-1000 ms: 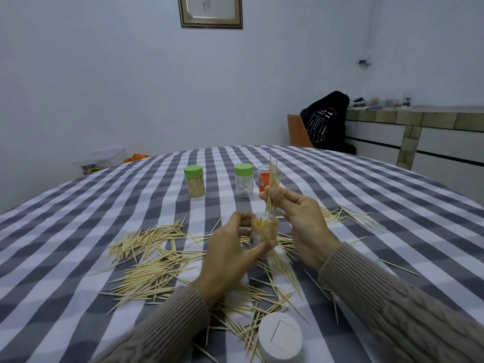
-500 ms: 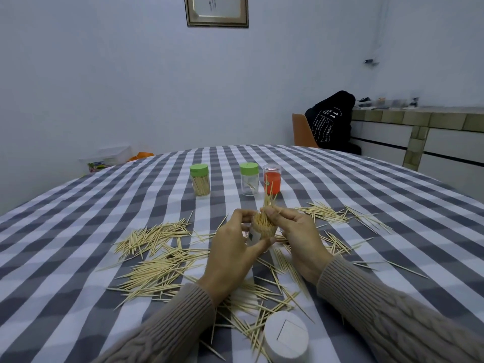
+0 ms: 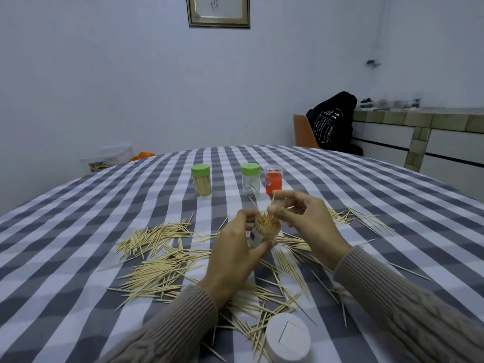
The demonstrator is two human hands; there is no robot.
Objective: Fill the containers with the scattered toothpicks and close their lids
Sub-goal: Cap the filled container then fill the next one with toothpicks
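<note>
The left hand is wrapped around an open clear container, held just above the table, and packed near to its mouth with upright toothpicks. The right hand sits just right of the container, thumb and fingers pinched on a few toothpicks at the mouth; those stand proud of the rest and are judged not yet seated. Beyond the hands stand three other containers. The green-lidded one to the far left is closed and about full. The second green-lidded container is closed but shows only a stray pick or two inside, so it appears unfilled. Whether the red one beside it has a lid on or holds any toothpicks cannot be told. A white lid lies on the table nearer the person than both hands, below the right wrist; it is probably the cover for the held container, which remains uncapped. Loose toothpicks remain in quantity: a large pile left of the left hand, a scatter under and behind both wrists, and a smaller group right of the right hand. Assessment: roughly one container finished, one near full, the bulk of the collecting and lid closing outstanding.
</note>
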